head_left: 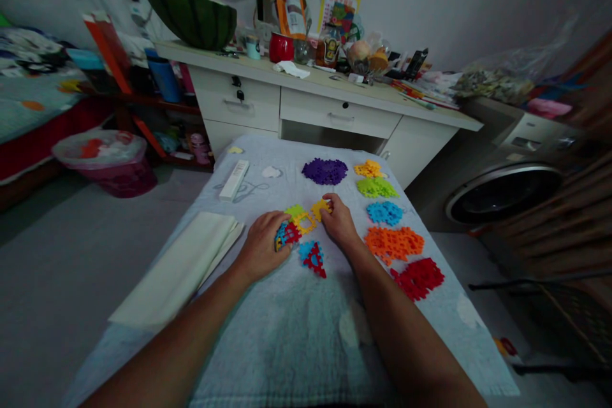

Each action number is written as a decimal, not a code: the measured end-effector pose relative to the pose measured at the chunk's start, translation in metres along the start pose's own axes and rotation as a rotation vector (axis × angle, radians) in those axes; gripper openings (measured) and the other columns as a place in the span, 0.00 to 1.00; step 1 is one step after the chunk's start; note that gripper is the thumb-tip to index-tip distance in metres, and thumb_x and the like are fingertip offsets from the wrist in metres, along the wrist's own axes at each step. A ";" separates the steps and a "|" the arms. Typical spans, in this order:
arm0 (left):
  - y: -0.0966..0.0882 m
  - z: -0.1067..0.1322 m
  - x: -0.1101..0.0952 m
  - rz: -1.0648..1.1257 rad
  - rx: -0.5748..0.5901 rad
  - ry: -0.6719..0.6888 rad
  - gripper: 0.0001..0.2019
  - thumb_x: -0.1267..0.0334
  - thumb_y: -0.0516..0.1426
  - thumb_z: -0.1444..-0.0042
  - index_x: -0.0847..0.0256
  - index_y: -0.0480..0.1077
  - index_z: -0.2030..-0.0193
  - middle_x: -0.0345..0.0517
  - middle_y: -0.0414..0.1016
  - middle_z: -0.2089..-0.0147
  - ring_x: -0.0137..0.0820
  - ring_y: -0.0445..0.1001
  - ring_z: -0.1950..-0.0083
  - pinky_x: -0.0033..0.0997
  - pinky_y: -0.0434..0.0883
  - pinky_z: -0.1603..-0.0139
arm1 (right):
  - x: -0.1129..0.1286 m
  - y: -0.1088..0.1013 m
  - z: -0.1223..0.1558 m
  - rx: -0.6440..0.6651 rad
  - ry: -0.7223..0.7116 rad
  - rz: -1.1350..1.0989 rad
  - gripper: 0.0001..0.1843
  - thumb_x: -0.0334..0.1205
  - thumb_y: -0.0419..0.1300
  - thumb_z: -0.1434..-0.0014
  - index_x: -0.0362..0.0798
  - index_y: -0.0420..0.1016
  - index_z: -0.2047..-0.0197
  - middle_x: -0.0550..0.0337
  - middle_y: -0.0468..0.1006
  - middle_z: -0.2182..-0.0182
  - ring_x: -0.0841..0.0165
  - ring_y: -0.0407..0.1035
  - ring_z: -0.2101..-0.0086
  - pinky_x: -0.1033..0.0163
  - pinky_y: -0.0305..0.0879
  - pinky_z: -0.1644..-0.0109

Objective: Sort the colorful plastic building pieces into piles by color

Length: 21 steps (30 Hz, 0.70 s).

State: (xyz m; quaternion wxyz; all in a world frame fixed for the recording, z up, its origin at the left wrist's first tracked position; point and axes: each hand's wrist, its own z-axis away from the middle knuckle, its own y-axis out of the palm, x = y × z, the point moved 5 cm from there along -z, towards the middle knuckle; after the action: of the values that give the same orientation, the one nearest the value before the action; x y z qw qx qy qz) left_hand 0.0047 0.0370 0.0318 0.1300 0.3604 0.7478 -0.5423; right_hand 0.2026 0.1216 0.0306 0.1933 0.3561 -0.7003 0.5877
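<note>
A joined cluster of flat plastic interlocking pieces (pixel 303 223) in yellow, green, blue and red lies on a pale towel-covered table (pixel 287 325). My left hand (pixel 262 250) curls round the cluster's left end, gripping the blue and red pieces. My right hand (pixel 338 222) pinches a yellow piece (pixel 319 208) at the cluster's upper right. A separate blue and red triangle piece (pixel 313 257) lies just below, between my wrists.
Sorted piles lie to the right: purple (pixel 325 171), yellow (pixel 368 169), green (pixel 375 188), blue (pixel 385 211), orange (pixel 394 243), red (pixel 419 278). A folded cream cloth (pixel 182 268) and a white box (pixel 234 179) lie left. A cluttered desk (pixel 335 99) stands behind, a washing machine (pixel 507 185) at right.
</note>
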 end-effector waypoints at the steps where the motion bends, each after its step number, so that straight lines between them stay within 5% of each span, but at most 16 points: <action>1: 0.001 0.000 0.000 -0.002 0.003 0.000 0.25 0.63 0.58 0.51 0.59 0.66 0.44 0.52 0.70 0.42 0.45 0.67 0.39 0.50 0.64 0.37 | -0.001 -0.002 -0.001 -0.011 0.002 0.011 0.22 0.34 0.52 0.45 0.47 0.69 0.47 0.57 0.75 0.63 0.65 0.69 0.65 0.60 0.65 0.56; 5: 0.003 0.001 0.004 -0.009 0.018 -0.011 0.25 0.63 0.58 0.51 0.59 0.66 0.43 0.53 0.70 0.42 0.45 0.66 0.39 0.50 0.64 0.36 | -0.003 -0.018 -0.010 -0.058 -0.030 0.006 0.26 0.32 0.50 0.47 0.46 0.71 0.45 0.54 0.76 0.59 0.66 0.69 0.66 0.59 0.66 0.54; 9: 0.005 0.002 0.007 -0.009 0.036 -0.018 0.25 0.62 0.57 0.51 0.59 0.66 0.43 0.53 0.69 0.40 0.46 0.66 0.38 0.52 0.63 0.35 | -0.022 -0.057 -0.031 -0.177 -0.007 -0.018 0.26 0.34 0.52 0.47 0.44 0.71 0.45 0.59 0.74 0.70 0.66 0.67 0.70 0.60 0.66 0.61; 12: 0.006 0.002 0.008 -0.011 0.035 -0.023 0.25 0.62 0.57 0.51 0.60 0.67 0.43 0.54 0.69 0.40 0.46 0.66 0.38 0.52 0.63 0.35 | -0.054 -0.098 -0.049 -0.287 0.136 -0.089 0.24 0.34 0.56 0.50 0.44 0.70 0.47 0.66 0.71 0.76 0.69 0.66 0.75 0.64 0.64 0.69; 16: 0.006 0.002 0.008 -0.017 0.031 -0.017 0.25 0.62 0.57 0.51 0.59 0.67 0.43 0.52 0.70 0.41 0.46 0.67 0.38 0.52 0.63 0.35 | -0.107 -0.153 -0.062 -0.510 0.439 -0.356 0.11 0.29 0.60 0.53 0.46 0.71 0.63 0.68 0.68 0.80 0.74 0.65 0.80 0.71 0.61 0.77; 21: 0.005 0.001 0.006 -0.016 0.019 -0.009 0.23 0.62 0.57 0.50 0.58 0.68 0.45 0.52 0.71 0.42 0.45 0.68 0.40 0.51 0.65 0.37 | -0.144 -0.184 -0.069 -0.591 0.562 -0.544 0.10 0.25 0.61 0.54 0.48 0.64 0.72 0.72 0.61 0.85 0.78 0.58 0.85 0.76 0.58 0.82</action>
State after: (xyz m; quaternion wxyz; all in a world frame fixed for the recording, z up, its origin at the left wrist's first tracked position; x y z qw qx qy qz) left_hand 0.0035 0.0395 0.0242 0.1256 0.3531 0.7449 -0.5520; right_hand 0.4228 0.2169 0.0740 0.6142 0.2836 -0.6395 0.3652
